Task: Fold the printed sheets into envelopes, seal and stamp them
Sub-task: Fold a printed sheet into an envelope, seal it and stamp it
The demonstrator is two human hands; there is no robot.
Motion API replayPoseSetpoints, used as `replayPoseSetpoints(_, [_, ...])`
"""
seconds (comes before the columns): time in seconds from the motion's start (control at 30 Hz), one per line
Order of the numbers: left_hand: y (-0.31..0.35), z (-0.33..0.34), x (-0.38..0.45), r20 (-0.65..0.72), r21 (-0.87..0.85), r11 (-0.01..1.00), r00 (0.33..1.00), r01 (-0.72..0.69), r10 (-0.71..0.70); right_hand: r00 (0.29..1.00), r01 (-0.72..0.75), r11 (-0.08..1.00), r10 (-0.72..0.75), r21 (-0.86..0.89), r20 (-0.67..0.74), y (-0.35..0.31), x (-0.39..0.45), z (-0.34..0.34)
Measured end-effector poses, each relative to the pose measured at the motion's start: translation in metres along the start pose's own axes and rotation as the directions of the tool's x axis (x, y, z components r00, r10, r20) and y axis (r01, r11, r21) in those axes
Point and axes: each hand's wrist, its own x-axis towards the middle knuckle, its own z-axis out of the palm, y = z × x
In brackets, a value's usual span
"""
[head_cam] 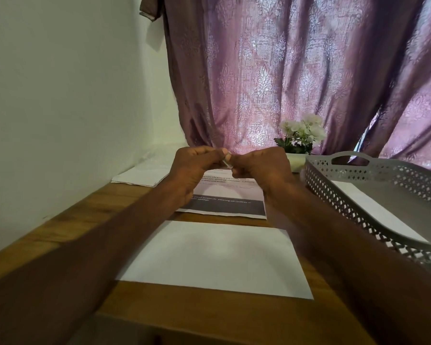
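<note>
Both hands are raised together above the far part of the wooden table [60, 235]. The left hand [194, 170] and the right hand [261, 168] have their fingers curled round a small, slim, greyish object [228, 162] pinched between them; it may be a glue stick or a cap being pulled off, but it is too small and blurred to name with confidence.

Taking the white envelope [217, 255] as the landmark: it lies flat on the table, nearer the person than the hands and below them, touched by neither. Just beyond it lies the printed sheet [224, 202], with a dark band along its near edge and lines of text above; the hands hover over its far part without touching it. To the right of the envelope stands a grey perforated tray [373, 170] holding more white paper. Far beyond the envelope to the left lies another pile of white papers [139, 175], and beyond to the right a pot of pale flowers [301, 133] against the purple curtain [271, 70].

The envelope and sheet are likely light, thin and limp, easily creased and apt to slide on the smooth wood. They would probably be best taken by an edge or corner with a light pinch while the other hand presses flat to steady them. The small held object looks rigid and smooth, so a firm fingertip pinch suits it.
</note>
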Motion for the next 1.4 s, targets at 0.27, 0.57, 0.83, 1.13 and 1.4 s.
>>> replayPoseSetpoints(0.27, [-0.001, 0.001, 0.001, -0.019, 0.052, 0.999, 1.0, -0.008, 0.009, 0.988, 0.137, 0.941, -0.152, -0.309, -0.025, -0.011, -0.009, -0.005])
replayPoseSetpoints(0.57, [-0.001, 0.0, -0.001, -0.016, 0.067, 0.998, 1.0, 0.0, 0.001, 0.967, 0.234, 0.823, -0.251, -0.517, 0.038, -0.012, -0.011, -0.009])
replayPoseSetpoints(0.83, [0.005, -0.01, 0.002, -0.069, -0.078, 0.995, 0.995, 0.065, -0.07, 0.989, 0.139, 0.977, -0.128, -0.164, 0.076, -0.008, -0.006, -0.01])
replayPoseSetpoints(1.13, [0.001, -0.002, 0.0, -0.057, 0.024, 1.0, 0.998, -0.015, 0.016, 0.991, -0.003, 1.0, 0.005, -0.015, 0.132, -0.006, -0.006, 0.001])
replayPoseSetpoints(1.4, [0.005, -0.026, 0.012, -0.211, -0.046, 0.998, 0.976, 0.047, -0.055, 0.997, 0.024, 0.996, -0.018, -0.091, 0.072, 0.003, -0.005, 0.001])
